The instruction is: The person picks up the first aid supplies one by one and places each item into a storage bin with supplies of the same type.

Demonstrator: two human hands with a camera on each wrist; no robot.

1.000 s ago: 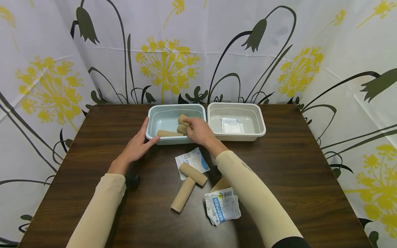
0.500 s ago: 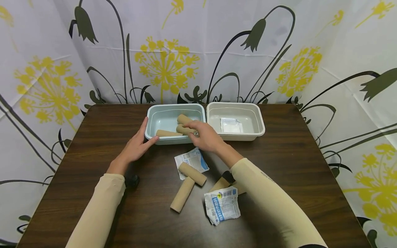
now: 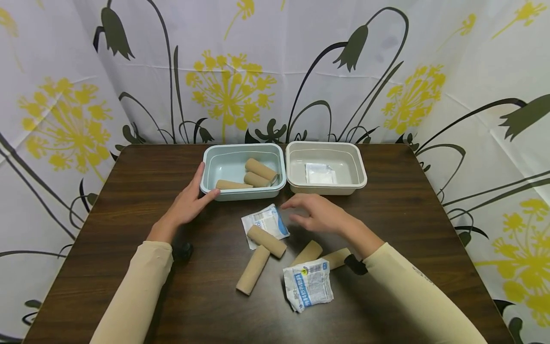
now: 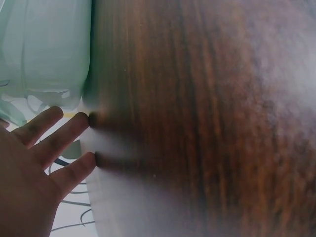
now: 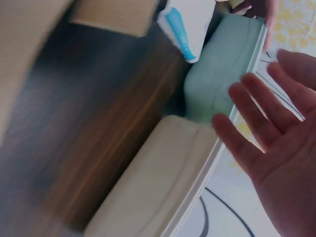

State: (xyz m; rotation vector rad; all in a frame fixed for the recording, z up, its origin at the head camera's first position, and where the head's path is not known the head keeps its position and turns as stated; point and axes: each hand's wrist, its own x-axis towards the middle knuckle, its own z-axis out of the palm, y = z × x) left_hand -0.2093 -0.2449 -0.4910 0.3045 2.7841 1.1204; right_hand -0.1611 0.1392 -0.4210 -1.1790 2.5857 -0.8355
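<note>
My left hand (image 3: pixel 185 203) lies against the left end of the pale blue bin (image 3: pixel 240 193), its thumb on the front rim and its fingers extended. Three brown cardboard-like tubes (image 3: pixel 261 169) lie inside that bin. My right hand (image 3: pixel 322 213) is above the table in front of the beige bin (image 3: pixel 331 190), holding nothing. The right wrist view shows its fingers (image 5: pixel 259 111) spread and loosely bent. Nearest to it on the table are a white and blue packet (image 3: pixel 268 222) and a tube (image 3: pixel 308 252).
A white packet (image 3: pixel 320 174) lies in the beige bin, which stands beside the blue one. Nearer on the brown table (image 3: pixel 206 296) are a crossed tube (image 3: pixel 266 241), another tube (image 3: pixel 253 271) and a crumpled packet (image 3: pixel 308 285) overlapping tubes. A patterned curtain (image 3: pixel 240 71) hangs behind.
My right hand has let go of a tube in the blue bin and drawn back to the right and towards me. The left hand has stayed on the bin.
</note>
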